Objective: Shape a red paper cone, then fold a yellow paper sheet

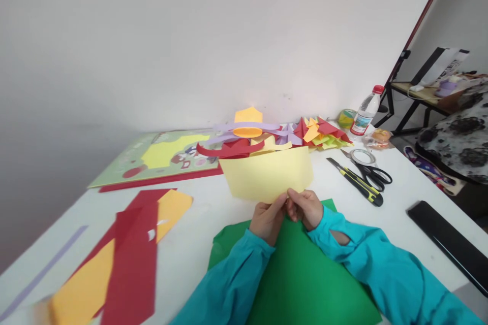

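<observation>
At the far left, a thin purple paper strip is lying on the white worktop. Next to it, a long dark-red paper piece is overlapping some orange paper pieces. Behind these, a light-green printed board is resting near the wall, with a bright yellow paper on its surface. In the middle, a pale yellow rectangular paper sheet is standing tilted above the worktop, in front of curled red paper strips. The left hand is pinching its lower edge, thumb and fingers being closed on the paper. Just beside it, the right hand is also clamping this same edge between its thumb and fingers. Under both forearms, a large green paper sheet is lying. Behind the right hand, a heap of many-coloured folded paper is sitting. Further right, a black-and-yellow cutter knife is lying beside black-handled scissors, and a clear plastic bottle with red cap is standing upright behind them.
</observation>
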Action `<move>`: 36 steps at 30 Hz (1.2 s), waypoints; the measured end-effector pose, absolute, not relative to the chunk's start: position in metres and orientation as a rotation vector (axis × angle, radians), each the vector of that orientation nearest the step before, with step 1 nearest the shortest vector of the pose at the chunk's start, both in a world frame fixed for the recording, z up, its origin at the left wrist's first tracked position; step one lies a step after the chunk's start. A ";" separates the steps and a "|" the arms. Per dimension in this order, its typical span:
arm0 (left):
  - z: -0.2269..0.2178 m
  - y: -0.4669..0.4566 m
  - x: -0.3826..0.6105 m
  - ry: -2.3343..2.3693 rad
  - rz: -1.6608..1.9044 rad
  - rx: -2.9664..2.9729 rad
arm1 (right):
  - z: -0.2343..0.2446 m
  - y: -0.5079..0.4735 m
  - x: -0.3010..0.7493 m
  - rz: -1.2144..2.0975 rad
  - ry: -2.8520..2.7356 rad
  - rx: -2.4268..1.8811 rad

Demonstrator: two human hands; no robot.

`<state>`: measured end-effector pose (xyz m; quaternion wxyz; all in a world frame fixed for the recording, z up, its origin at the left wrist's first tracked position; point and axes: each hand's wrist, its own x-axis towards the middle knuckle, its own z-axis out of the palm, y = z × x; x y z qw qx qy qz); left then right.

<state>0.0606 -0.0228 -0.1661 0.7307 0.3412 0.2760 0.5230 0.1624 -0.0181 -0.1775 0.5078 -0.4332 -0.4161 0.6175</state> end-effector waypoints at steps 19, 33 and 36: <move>-0.163 -0.011 0.051 0.890 1.297 0.466 | -0.181 -0.001 0.192 1.117 -0.805 -1.205; -0.160 -0.005 0.043 0.959 1.320 0.429 | -0.173 0.013 0.214 1.151 -0.668 -1.046; -0.161 -0.007 0.045 0.940 1.305 0.426 | -0.175 0.010 0.204 1.210 -0.696 -1.020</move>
